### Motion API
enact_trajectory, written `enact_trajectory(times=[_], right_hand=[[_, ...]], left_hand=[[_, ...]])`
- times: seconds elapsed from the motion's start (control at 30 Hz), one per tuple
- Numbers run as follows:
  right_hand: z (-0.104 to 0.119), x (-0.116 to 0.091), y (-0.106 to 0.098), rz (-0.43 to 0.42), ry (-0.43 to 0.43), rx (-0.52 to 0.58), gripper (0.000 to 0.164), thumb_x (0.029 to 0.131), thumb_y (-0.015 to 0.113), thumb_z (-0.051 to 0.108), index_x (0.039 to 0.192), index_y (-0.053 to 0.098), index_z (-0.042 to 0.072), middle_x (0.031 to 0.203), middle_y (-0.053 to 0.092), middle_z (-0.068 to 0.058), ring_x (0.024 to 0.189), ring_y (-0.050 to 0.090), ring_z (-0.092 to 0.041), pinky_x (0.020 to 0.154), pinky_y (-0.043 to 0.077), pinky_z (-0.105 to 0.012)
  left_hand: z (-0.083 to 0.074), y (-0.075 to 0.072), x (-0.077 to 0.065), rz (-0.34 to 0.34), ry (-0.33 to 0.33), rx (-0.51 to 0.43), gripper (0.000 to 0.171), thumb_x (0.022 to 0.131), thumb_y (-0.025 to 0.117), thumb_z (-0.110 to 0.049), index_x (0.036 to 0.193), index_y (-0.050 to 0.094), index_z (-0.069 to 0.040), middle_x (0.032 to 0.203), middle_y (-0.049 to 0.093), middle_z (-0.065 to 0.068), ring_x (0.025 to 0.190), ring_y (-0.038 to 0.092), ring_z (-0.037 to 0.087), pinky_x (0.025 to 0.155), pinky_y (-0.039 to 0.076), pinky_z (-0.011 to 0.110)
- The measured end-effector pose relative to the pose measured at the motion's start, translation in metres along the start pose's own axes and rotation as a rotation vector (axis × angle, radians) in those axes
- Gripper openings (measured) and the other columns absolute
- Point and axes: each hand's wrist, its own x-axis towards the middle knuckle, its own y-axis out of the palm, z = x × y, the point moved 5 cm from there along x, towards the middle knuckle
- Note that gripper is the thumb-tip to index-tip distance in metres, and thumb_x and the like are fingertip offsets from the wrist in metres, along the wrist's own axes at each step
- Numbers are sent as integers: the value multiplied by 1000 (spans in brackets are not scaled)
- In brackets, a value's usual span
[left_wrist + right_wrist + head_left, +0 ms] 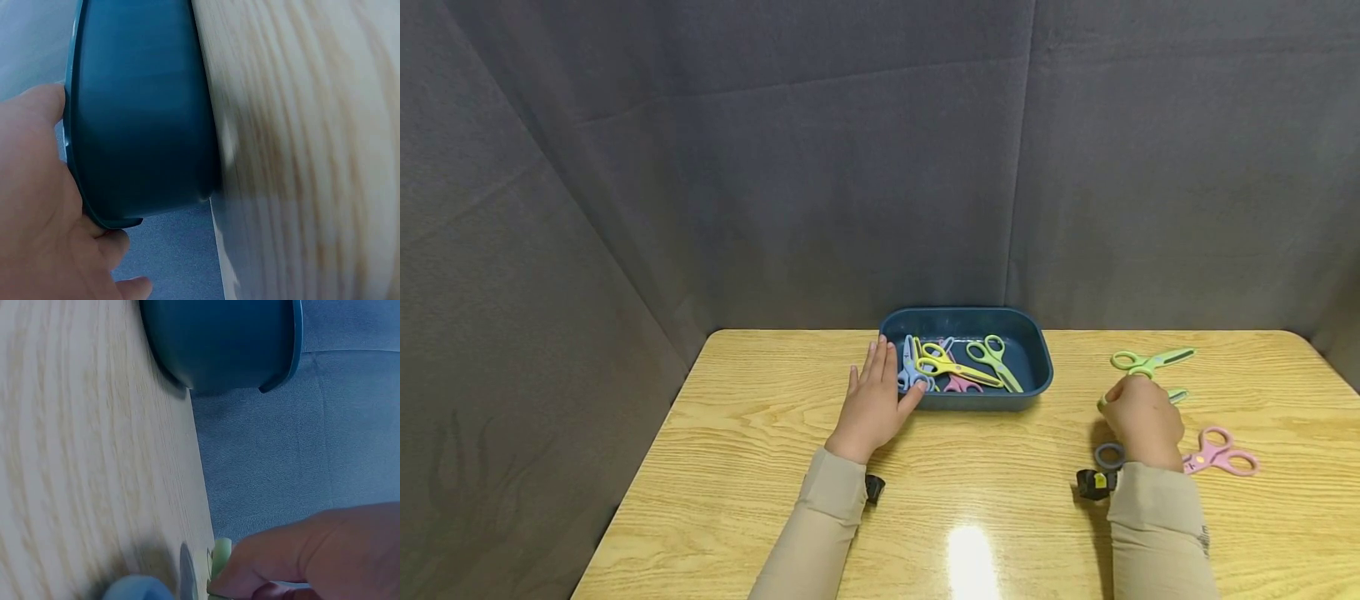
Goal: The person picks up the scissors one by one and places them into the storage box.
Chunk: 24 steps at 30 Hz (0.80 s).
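My left hand rests on the left end of a dark blue plastic bin, fingers straight over its rim and thumb at the front edge. Inside the bin lie several scissors, among them yellow scissors, blue scissors and light green scissors. Over at the right, my right hand pinches a pair of green scissors, mostly hidden by the hand. The right wrist view shows its green handle at the fingertips.
Another pair of green scissors lies just beyond the right hand. Pink scissors are to its right, partly covered by the wrist. A grey handle loop shows left of the wrist. A grey curtain hangs behind the wooden table.
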Motion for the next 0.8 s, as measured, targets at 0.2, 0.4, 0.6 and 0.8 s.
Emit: enact_trajectory(times=[0.2,0.4,0.6,0.8], right_hand=[[0,-2,-2,-43,-8,25,9,84,64,14,82,64,4,88,65,-25,76,62,-41,54,45,-48],[3,-3,-7,-55,-23,36,13,83,67,15,87,64,3,94,65,-27,79,62,-45,57,45,-49],[9,-5,-13,-51,-28,42,13,86,62,12,93,65,1,96,65,-28,79,62,-44,58,46,-50],[16,-8,-18,-78,-63,53,12,87,59,10,92,64,1,90,65,-25,73,60,-40,56,44,-48]], left_hand=[[0,0,0,2,0,0,84,105,43,-57,160,18,2,169,7,16,156,5,31,122,11,58],[0,0,-1,1,0,0,84,105,42,-57,160,18,2,169,7,16,156,5,31,122,11,59],[1,1,0,4,-2,7,84,105,42,-57,160,18,2,169,6,15,156,4,30,122,11,58],[1,1,0,7,-6,2,84,105,42,-57,160,18,1,169,6,14,156,2,28,122,10,58]])
